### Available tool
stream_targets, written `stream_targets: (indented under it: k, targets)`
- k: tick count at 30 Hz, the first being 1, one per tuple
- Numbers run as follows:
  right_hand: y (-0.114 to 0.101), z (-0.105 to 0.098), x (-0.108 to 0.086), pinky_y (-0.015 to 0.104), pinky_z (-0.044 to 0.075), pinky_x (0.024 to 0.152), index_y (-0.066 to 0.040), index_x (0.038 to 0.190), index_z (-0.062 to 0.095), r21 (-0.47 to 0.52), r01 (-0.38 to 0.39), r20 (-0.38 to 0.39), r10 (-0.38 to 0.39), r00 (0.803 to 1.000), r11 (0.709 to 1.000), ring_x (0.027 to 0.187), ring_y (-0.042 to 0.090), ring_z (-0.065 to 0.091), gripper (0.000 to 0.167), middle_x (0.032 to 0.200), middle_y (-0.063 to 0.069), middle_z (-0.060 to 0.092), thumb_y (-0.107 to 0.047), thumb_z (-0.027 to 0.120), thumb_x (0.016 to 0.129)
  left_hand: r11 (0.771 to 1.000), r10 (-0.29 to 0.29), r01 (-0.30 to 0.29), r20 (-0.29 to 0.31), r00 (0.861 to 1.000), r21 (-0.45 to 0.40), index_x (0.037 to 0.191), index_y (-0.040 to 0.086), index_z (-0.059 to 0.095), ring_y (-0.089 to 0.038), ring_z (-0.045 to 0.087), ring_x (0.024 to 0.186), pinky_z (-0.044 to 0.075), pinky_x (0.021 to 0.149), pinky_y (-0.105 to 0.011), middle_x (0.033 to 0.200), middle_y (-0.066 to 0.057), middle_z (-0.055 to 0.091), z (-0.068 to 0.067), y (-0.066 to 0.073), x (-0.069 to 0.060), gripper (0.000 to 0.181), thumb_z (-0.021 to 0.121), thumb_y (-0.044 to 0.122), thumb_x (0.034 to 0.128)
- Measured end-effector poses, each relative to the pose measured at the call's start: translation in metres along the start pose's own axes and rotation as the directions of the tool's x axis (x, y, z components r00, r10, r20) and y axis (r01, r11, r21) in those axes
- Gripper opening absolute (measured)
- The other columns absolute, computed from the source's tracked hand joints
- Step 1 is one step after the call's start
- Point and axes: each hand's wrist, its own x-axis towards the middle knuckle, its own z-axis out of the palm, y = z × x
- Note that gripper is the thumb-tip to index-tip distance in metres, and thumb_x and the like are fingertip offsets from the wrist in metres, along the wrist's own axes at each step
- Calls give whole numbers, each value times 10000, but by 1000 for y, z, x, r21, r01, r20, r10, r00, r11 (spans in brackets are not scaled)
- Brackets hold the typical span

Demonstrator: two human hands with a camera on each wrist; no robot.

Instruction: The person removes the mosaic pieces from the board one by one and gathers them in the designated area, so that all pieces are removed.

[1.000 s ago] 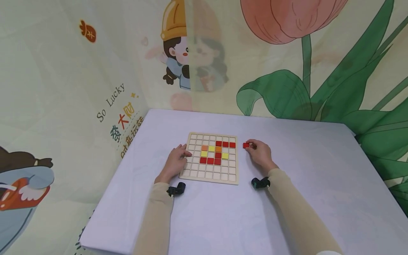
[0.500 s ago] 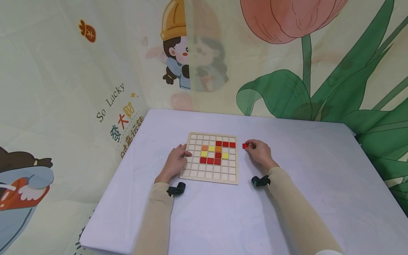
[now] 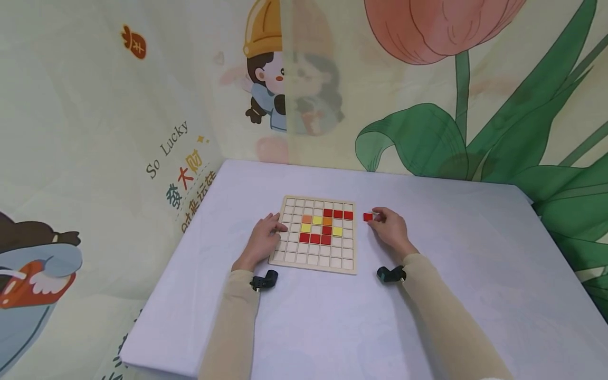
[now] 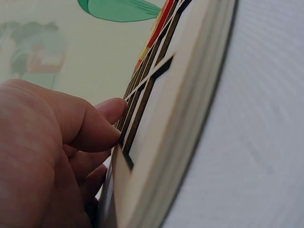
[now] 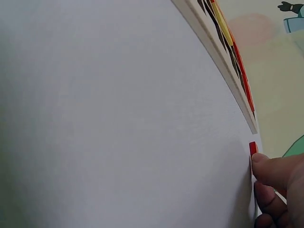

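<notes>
A wooden grid board (image 3: 312, 269) lies on the table, with red, yellow and orange square tiles in some of its cells. My left hand (image 3: 260, 241) rests at its left edge, thumb and index finger on the frame and edge cells; in the left wrist view the left hand (image 4: 52, 147) touches the board's rim (image 4: 190, 95). Just right of the board, my right hand (image 3: 390, 228) pinches a red tile (image 3: 368, 217) near the tabletop. The right wrist view shows the red tile (image 5: 253, 148) at the thumb of the right hand (image 5: 280, 183), apart from the board's corner.
A white cloth covers the table (image 3: 313, 327). Behind and to the left hang printed curtains (image 3: 318, 148) with a tulip and cartoon figures. Each wrist wears a small black camera, the left one (image 3: 264, 281) and the right one (image 3: 391, 274).
The head view has shifted slightly. The red tile shows a little more beyond my right fingertips. My left hand stays at the board's edge.
</notes>
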Motion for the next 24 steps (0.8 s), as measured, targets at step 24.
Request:
stream_targets:
  k: [24]
  targets:
    - [-30, 28, -51, 369, 456, 881, -82, 1189, 642, 240, 41, -46, -31, 998, 970, 1038, 269, 509, 301, 1080, 104, 629, -207, 656, 915, 1000, -17, 17, 3, 1000, 6, 1034, 83, 697, -219, 223, 1477, 65, 1243, -347, 1535, -81, 394, 1, -1, 2, 292, 472, -3, 868]
